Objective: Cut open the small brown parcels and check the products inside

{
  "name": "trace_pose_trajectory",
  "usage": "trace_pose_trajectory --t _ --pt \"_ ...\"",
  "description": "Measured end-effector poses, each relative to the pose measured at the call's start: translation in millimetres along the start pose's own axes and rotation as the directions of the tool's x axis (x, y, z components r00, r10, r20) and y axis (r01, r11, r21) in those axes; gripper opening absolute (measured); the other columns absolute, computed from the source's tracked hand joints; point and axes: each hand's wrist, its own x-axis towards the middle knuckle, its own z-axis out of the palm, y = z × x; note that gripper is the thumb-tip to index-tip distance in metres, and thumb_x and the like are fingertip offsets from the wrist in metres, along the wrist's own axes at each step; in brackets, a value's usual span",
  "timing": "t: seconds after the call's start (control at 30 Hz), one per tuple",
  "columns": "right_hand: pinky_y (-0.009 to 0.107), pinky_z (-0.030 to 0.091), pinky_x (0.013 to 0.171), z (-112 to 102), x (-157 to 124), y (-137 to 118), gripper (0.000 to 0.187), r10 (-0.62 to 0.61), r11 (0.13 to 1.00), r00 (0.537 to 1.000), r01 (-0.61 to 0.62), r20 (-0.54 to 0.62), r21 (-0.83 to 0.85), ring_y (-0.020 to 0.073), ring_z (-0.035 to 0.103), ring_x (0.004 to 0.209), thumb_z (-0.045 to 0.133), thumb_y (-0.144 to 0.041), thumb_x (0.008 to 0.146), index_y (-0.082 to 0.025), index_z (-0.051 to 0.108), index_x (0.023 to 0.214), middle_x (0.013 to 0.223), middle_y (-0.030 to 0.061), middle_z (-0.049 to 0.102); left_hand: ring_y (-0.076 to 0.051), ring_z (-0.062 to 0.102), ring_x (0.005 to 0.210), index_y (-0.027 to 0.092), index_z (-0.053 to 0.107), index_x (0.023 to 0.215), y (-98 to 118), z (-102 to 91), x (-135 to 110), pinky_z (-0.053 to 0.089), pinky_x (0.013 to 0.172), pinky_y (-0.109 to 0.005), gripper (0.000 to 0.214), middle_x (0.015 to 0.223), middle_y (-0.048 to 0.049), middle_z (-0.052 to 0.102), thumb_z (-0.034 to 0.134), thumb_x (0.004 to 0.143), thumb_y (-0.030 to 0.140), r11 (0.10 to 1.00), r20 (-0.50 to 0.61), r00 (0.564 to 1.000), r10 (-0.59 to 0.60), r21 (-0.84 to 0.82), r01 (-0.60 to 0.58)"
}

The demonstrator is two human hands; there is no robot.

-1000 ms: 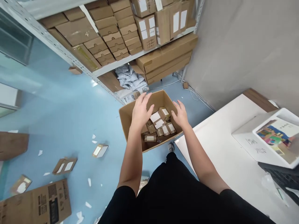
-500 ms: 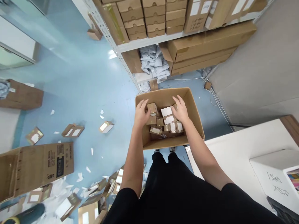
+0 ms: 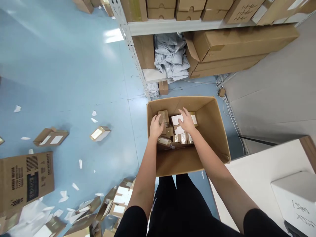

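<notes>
An open cardboard carton (image 3: 212, 131) stands on the blue floor in front of my legs. Inside it lie several small brown boxes with white labels. My left hand (image 3: 156, 126) is down in the carton, fingers curled round a small brown box (image 3: 163, 116) at the pile's left side. My right hand (image 3: 187, 121) rests on a box with a large white label (image 3: 176, 119) in the middle of the pile, fingers bent over it.
A metal shelf rack (image 3: 128, 36) behind the carton holds stacked cardboard boxes and grey mailer bags (image 3: 171, 57). Small boxes (image 3: 100, 133) and paper scraps litter the floor at left. A printed carton (image 3: 26, 179) lies lower left. A white table (image 3: 261, 177) stands at right.
Both hands have gone deeper into the carton and closed on boxes in the pile. The view has tilted further down toward the floor.
</notes>
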Motion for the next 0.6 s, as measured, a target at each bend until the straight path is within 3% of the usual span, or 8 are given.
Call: trace_pose_trajectory --t 0.2,0.3,0.43,0.53,0.6 --pt "0.052 0.039 0.124 97 23 66 0.069 0.175 0.976 0.977 -0.188 0.124 0.110 0.0299 0.046 0.147 0.062 -0.021 0.086 -0.020 0.051 0.154 0.160 0.0150 0.046 -0.028 0.059 0.134 0.021 0.049 0.153 -77 66.7 47 0.047 0.116 -0.044 0.066 0.153 -0.0141 0.056 0.068 0.089 0.023 0.944 -0.056 0.953 -0.298 -0.164 0.285" --pt "0.051 0.041 0.122 140 23 97 0.076 0.220 0.953 0.948 -0.259 0.229 0.159 0.0300 0.053 0.141 0.064 -0.017 0.082 -0.018 0.048 0.156 0.157 0.0161 0.050 -0.030 0.060 0.134 0.017 0.053 0.149 -112 104.4 63 0.045 0.117 -0.045 0.066 0.147 -0.0158 0.062 0.072 0.086 0.021 0.914 -0.047 0.925 -0.376 -0.185 0.362" --pt "0.052 0.042 0.121 185 21 129 0.083 0.269 0.921 0.908 -0.340 0.323 0.188 0.0319 0.054 0.140 0.068 -0.017 0.079 -0.018 0.045 0.159 0.153 0.0160 0.055 -0.035 0.064 0.130 0.016 0.055 0.148 -158 145.0 69 0.047 0.115 -0.050 0.072 0.139 -0.0169 0.069 0.079 0.081 0.020 0.865 0.034 0.886 -0.463 -0.198 0.460" --pt "0.053 0.040 0.123 214 26 142 0.084 0.284 0.897 0.893 -0.376 0.349 0.232 0.0319 0.053 0.142 0.070 -0.016 0.077 -0.020 0.048 0.158 0.152 0.0132 0.058 -0.037 0.058 0.138 0.019 0.046 0.156 -189 166.7 68 0.045 0.118 -0.050 0.091 0.147 -0.0159 0.064 0.084 0.074 0.018 0.832 0.071 0.855 -0.514 -0.202 0.517" --pt "0.052 0.039 0.124 230 30 145 0.086 0.260 0.881 0.893 -0.375 0.366 0.288 0.0313 0.053 0.143 0.071 -0.016 0.075 -0.022 0.049 0.157 0.150 0.0105 0.061 -0.035 0.057 0.140 0.020 0.039 0.161 -206 177.8 68 0.046 0.118 -0.048 0.102 0.152 -0.0157 0.060 0.085 0.071 0.016 0.834 0.083 0.861 -0.501 -0.220 0.506"
